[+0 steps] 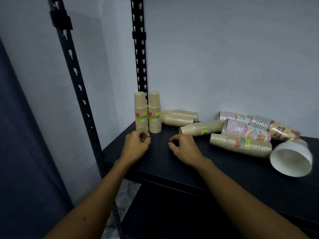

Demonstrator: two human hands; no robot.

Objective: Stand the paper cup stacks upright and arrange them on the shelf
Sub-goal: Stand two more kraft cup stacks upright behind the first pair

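Two beige paper cup stacks (141, 113) (154, 113) stand upright side by side at the back left corner of the black shelf (172, 163). Several more stacks lie on their sides: beige ones (179, 117), (201, 128), (240, 144), and pink patterned ones (245, 129) further right. My left hand (137, 144) hovers just in front of the upright stacks, fingers loosely curled, holding nothing. My right hand (183, 148) is beside it, fingers curled and empty, left of the nearest lying beige stack.
A white paper bowl stack (291, 159) lies tipped at the shelf's right. Black perforated uprights (140, 54) (76, 78) frame the shelf's left side. A pale wall stands right behind the shelf. A lower dark shelf (198, 213) sits beneath.
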